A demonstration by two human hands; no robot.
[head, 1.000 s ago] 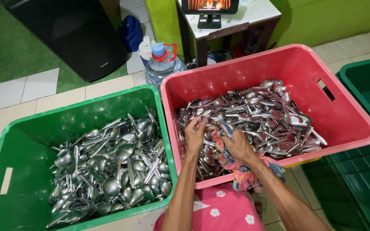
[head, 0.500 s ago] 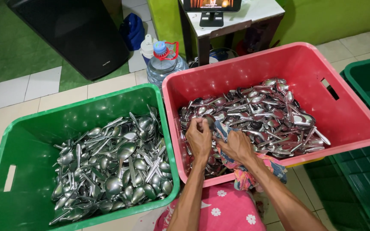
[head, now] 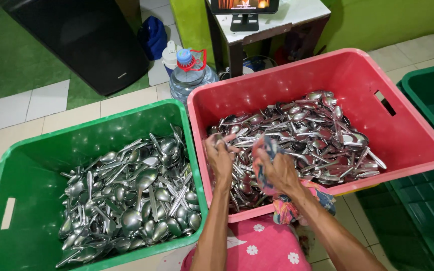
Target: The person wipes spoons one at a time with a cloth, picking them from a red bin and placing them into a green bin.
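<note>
Since half a second ago the two hands have drawn apart: the left hand (head: 220, 155) has slid toward the green crate's side of the red crate (head: 322, 75), and the right hand (head: 276, 168) has turned so that the patterned cloth (head: 263, 159) now stands up across its palm. The left hand's fingers are curled together around a spoon (head: 216, 142); only a sliver of metal shows above the knuckles, so its handle and bowl are hard to make out. The right hand is closed on the cloth, thumb pressed over the fabric; whether a spoon lies inside the folds cannot be told. The rest of the cloth hangs down behind the right wrist and over the near rim of the red crate, partly hidden by the forearm.

Under and beyond both hands lies the heap of steel spoons (head: 307, 135) in the red crate. To the left of the left hand, just past the touching rims, the green crate (head: 26, 150) holds a second pile of spoons (head: 136, 190). Right of the right hand another green crate (head: 428, 100) is cut off by the frame edge. Beyond the grip stand a water bottle (head: 189, 78) with a blue cap and a small table (head: 272, 22), its top cropped. Below the wrists a pink flowered fabric (head: 262, 248) is half covered by the arms
</note>
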